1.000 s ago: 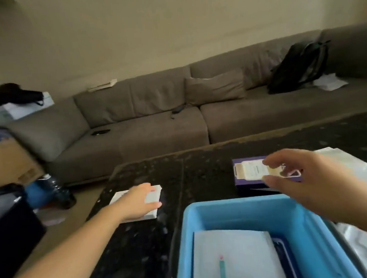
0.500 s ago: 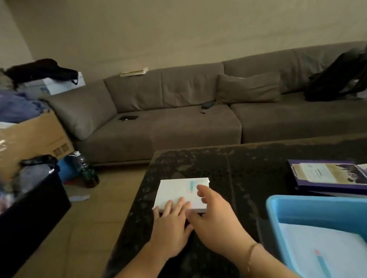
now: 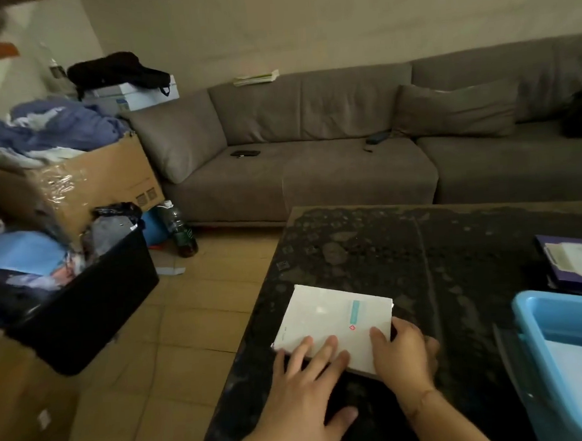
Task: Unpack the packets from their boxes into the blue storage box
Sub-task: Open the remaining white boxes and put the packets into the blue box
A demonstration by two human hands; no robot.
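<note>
Head view: a white box (image 3: 336,323) lies flat on the dark table (image 3: 454,244), near its left edge; the left hand (image 3: 303,390) rests on the box's near edge with fingers straight and slightly spread, pressing down; the right hand (image 3: 405,353) grips the near right corner, fingers curled round the side, thumb on top. The blue bin (image 3: 527,311) stands well apart to the right, with a pale sheet or packet inside; a purple box (image 3: 571,264) lies behind it.

To open it well, I judge the left hand should pin the box while the right works the flap at that corner; lift gently, lest the packets spill.

The box bears a teal bar and a small red mark; no writing is legible on it or on the purple box.
</note>
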